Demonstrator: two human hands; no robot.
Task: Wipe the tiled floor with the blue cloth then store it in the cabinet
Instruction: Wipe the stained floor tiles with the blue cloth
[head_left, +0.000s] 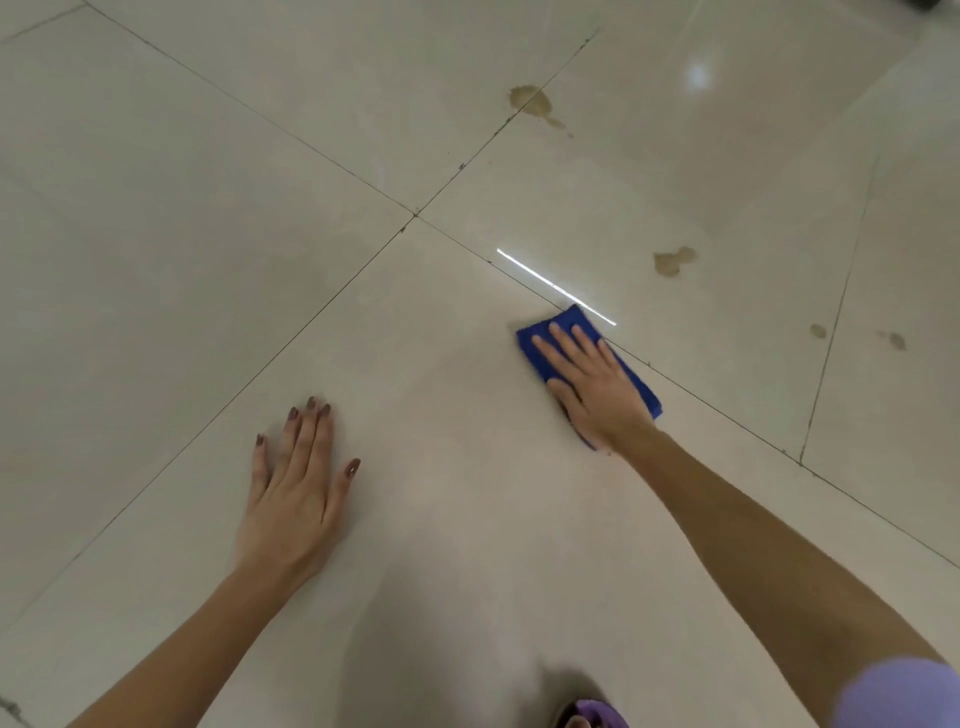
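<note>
Pressing flat on the folded blue cloth (540, 358), the right hand (592, 384) covers most of it with fingers spread and open, not curled around the fabric. The cloth lies on the tiled floor (156, 234), its far corner touching a dark grout line. The left hand (296, 478) rests palm down and open on the bare tile, well apart from the cloth. Brownish stains mark the tile beyond the cloth: one large stain (532, 104) by the far grout line, another stain (672, 261) nearer. No writing is readable.
</note>
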